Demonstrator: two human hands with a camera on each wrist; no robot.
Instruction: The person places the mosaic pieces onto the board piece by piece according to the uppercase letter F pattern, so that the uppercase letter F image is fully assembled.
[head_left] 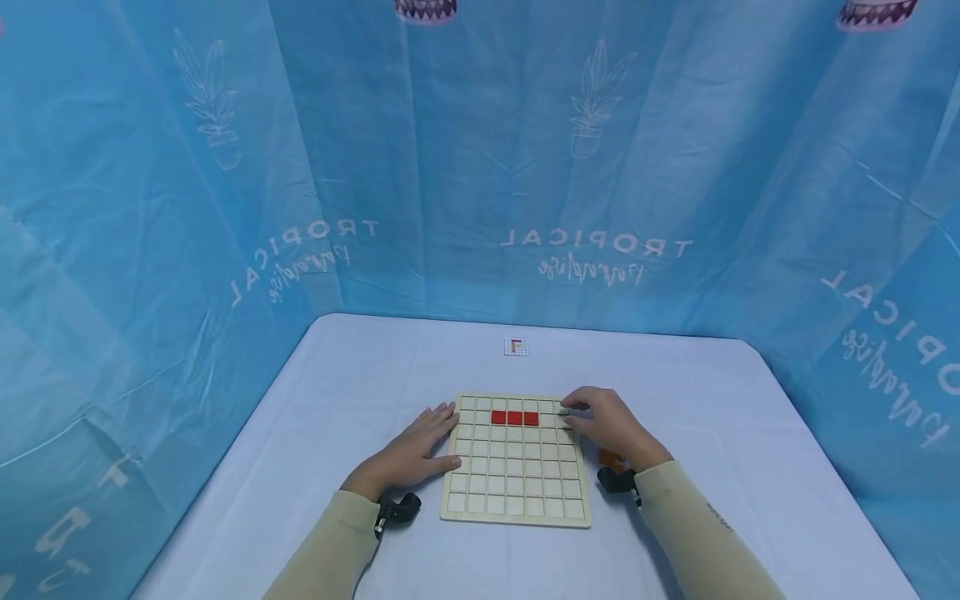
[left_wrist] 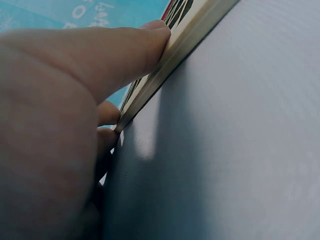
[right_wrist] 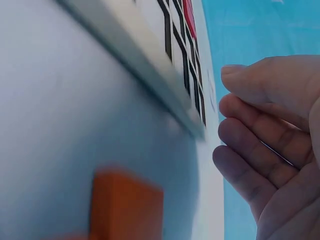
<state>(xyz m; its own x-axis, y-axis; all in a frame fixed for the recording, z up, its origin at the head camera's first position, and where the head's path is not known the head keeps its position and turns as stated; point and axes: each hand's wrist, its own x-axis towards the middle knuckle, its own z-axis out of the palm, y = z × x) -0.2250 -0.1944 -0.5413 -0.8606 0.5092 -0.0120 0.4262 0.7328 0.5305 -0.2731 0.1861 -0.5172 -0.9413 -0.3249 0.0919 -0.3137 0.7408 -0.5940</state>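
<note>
A pale wooden grid board (head_left: 516, 483) lies on the table, and three red tiles (head_left: 514, 418) sit side by side in its second row from the far edge. My left hand (head_left: 411, 450) rests at the board's left side, its fingertips on the rim and the thumb (left_wrist: 135, 47) lying over the edge. Over the far right corner of the board hovers my right hand (head_left: 606, 423), fingers loosely bent. In the right wrist view, no object shows between that hand's thumb (right_wrist: 250, 77) and fingers.
Orange blocks (right_wrist: 127, 205) lie on the table right of the board, partly hidden under my right wrist in the head view. A small printed grid card (head_left: 516, 347) lies near the far edge of the white table (head_left: 390, 358). Blue curtains (head_left: 465, 167) surround the table.
</note>
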